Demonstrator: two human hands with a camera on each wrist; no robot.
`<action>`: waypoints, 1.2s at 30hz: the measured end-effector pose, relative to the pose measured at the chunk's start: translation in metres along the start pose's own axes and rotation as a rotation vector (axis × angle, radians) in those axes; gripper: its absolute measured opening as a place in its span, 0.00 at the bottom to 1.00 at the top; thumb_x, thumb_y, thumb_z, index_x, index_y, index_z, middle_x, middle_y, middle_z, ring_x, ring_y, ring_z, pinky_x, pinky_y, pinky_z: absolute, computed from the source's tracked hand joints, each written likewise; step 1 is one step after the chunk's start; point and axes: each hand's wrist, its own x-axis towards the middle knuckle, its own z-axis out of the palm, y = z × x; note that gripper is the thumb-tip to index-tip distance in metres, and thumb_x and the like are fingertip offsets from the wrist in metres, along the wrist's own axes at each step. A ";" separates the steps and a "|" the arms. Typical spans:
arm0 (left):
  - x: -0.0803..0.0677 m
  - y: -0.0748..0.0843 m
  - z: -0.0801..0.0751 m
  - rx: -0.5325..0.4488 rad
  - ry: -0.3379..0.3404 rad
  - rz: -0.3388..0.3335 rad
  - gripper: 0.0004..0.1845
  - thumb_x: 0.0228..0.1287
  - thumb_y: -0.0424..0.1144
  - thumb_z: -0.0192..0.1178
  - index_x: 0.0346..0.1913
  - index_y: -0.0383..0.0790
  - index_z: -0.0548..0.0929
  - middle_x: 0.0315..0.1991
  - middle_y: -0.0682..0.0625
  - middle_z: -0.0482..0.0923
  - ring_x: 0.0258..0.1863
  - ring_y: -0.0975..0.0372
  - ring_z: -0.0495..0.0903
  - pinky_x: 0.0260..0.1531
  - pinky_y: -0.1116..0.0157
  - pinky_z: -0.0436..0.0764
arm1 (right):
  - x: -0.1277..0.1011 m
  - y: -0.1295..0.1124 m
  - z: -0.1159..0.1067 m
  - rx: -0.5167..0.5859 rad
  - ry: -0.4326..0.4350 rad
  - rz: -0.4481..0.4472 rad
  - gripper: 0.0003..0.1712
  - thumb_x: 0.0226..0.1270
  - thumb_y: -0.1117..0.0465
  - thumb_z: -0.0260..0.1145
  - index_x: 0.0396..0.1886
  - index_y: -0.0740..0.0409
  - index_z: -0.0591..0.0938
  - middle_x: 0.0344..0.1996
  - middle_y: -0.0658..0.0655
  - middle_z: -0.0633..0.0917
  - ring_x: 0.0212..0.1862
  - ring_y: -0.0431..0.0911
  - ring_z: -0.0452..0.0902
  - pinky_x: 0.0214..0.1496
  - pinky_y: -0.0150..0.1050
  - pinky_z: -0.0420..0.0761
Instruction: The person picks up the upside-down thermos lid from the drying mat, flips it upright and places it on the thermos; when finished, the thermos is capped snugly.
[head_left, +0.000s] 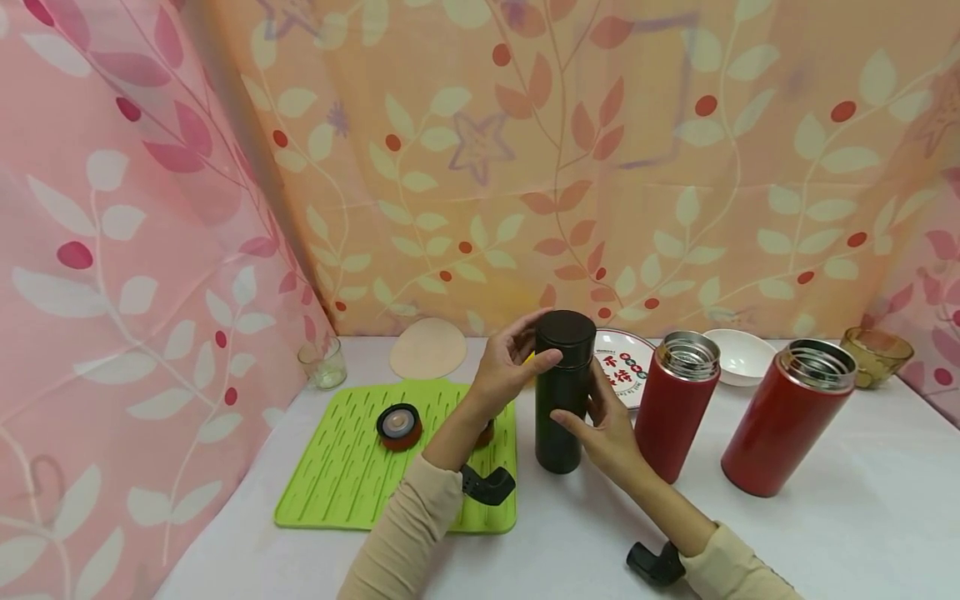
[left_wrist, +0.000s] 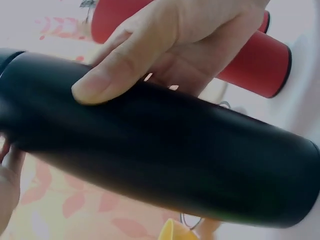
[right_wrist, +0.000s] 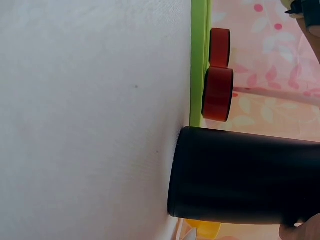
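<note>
Nearest, two beige sleeves [head_left: 408, 533] reach over a white surface [head_left: 862, 508] toward a black flask [head_left: 558, 425], which stands upright just right of a green ridged mat [head_left: 330, 483]. The left hand [head_left: 504, 367] grips the flask's black lid, thumb in front; the right hand [head_left: 611, 429] grasps its body lower down. On the mat sit two red-and-black caps [head_left: 399, 427], one partly hidden by the left arm. To the right stand two lidless red flasks [head_left: 783, 433] with steel rims, the narrower one near the right hand. Farther back are a clear glass [head_left: 322, 367], a pale round disc [head_left: 427, 348], a white plate [head_left: 611, 339] with red lettering, a white bowl [head_left: 738, 377] and an amber glass bowl [head_left: 876, 367]. Behind everything hangs leaf-patterned fabric [head_left: 450, 200].
</note>
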 end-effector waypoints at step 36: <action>-0.003 0.037 0.024 0.206 0.170 -0.076 0.31 0.53 0.30 0.65 0.61 0.29 0.67 0.55 0.36 0.70 0.54 0.51 0.74 0.58 0.63 0.71 | -0.001 -0.001 0.000 -0.026 0.009 0.005 0.52 0.56 0.58 0.68 0.73 0.41 0.47 0.71 0.54 0.58 0.70 0.52 0.56 0.64 0.41 0.62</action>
